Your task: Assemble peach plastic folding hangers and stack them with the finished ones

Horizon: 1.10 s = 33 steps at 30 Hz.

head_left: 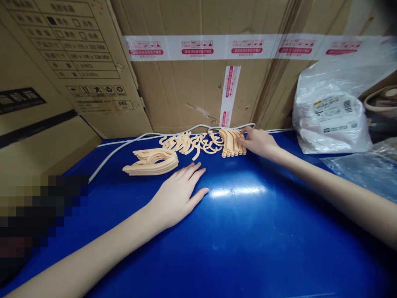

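My left hand [178,192] lies flat on the blue tabletop with its fingers stretched out, holding nothing. Just beyond it is a stack of beige plastic hanger pieces [151,162], curved and nested together. Behind the fingertips, a loose heap of beige hanger hooks [186,142] spreads toward the back edge. My right hand [259,142] reaches to the right end of a row of beige curved hanger arms [231,142]. Its thumb and forefinger close on the outermost arm there; the other fingers are partly hidden.
Cardboard boxes [186,91] wall off the back and left of the blue table [235,240]. A white cable [124,145] runs along the rear. At the right stand a labelled clear plastic bag [331,120] and flat plastic wrap [366,169]. The left edge is pixelated.
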Motion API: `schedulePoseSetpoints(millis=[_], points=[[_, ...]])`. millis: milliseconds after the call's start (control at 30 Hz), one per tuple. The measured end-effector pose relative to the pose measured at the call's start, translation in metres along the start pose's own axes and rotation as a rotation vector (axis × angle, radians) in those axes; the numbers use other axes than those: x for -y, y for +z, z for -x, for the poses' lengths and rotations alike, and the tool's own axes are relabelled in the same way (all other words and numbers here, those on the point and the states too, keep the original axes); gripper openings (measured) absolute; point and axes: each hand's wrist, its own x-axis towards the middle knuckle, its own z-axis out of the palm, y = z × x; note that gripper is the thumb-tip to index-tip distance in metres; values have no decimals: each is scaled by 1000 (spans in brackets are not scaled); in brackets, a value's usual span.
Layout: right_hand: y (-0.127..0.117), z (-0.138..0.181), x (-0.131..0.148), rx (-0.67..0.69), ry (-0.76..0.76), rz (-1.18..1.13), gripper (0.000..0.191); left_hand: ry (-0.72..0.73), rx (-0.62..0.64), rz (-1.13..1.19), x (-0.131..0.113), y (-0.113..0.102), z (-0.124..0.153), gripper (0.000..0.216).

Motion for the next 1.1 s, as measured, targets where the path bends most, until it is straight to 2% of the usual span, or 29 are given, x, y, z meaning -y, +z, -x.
schedulePoseSetpoints(millis=[633, 733, 867, 967, 1033, 1100], points=[[0, 1, -3, -50, -16, -24, 39, -13, 28, 13, -2, -2, 0, 56], [-7, 0, -4, -89, -15, -37, 39, -14, 24, 31, -1, -2, 0, 56], [-30, 0, -3, -139, -11, -56, 37, -15, 11, 73, 0, -1, 1, 55], [-45, 13, 2, -134, -106, -111, 34, -24, -14, 111, 0, 0, 3, 59], [-49, 31, 7, -106, -305, -216, 34, -51, -65, 162, 0, 1, 4, 67], [-46, 55, 13, 4, -505, -277, 35, -87, -161, 259, -1, 1, 6, 74]])
